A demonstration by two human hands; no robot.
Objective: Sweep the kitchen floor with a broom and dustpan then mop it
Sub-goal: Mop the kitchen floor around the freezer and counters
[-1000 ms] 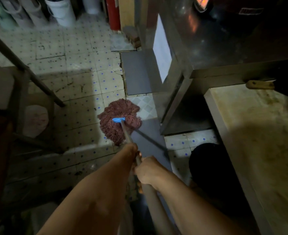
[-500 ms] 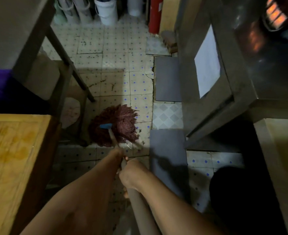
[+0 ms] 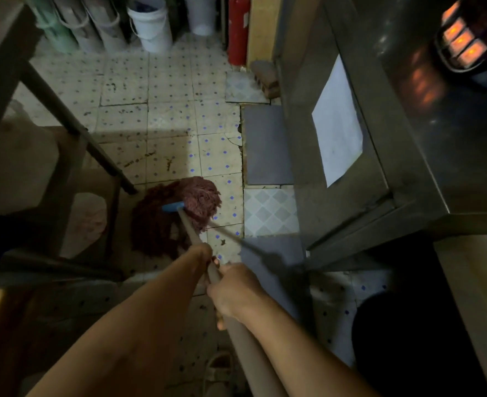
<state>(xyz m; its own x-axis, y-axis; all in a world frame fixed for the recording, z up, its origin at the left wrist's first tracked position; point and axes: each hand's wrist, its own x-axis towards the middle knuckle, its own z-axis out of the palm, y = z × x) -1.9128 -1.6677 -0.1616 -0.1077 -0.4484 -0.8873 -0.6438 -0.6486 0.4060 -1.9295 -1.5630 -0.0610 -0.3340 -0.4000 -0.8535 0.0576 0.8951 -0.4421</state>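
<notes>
The tiled floor [image 3: 173,116] fills the middle of the view, pale squares with blue dots and dark smears, running between a metal table frame [image 3: 73,124] on the left and a steel counter [image 3: 351,138] on the right. On it, just beside the frame's leg, lies the mop head [image 3: 179,213], a thick reddish mass of cords spread flat against the tiles under a blue clamp [image 3: 173,207]. It looks soft and floppy, and probably heavy with water, so it should drag rather than glide and will catch on the leg if pushed too near. The mop handle [image 3: 245,356] is a stiff, smooth pole slanting back toward the person; two hands spaced along it give the leverage that a sodden head needs. The right hand [image 3: 233,293] wraps it, fingers curled around. The left hand [image 3: 205,253] sits just ahead on the pole; its fingers are mostly hidden behind the wrist in dim light, but it appears to be gripping too.
</notes>
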